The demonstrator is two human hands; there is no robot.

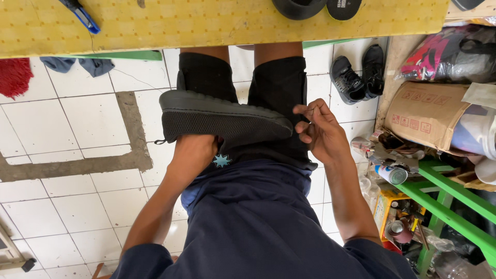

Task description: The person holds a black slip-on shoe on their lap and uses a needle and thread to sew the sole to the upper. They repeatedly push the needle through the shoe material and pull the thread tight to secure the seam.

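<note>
white tiled floor [77, 129] below; left hand [191, 155] grasps black shoe [222, 119], right hand [320, 132] fingers pinched beside its toe, yellow table [206, 23] ahead.

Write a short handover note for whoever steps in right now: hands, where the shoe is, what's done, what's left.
Left hand: under the black shoe, holding it sole-up across the lap.
Right hand: at the shoe's right end, fingers pinched; what they pinch is too small to tell.
Nearby: yellow table ahead with a blue tool; pair of black shoes on the floor.
Done: shoe held in working position.
Left: work at that end.
</note>
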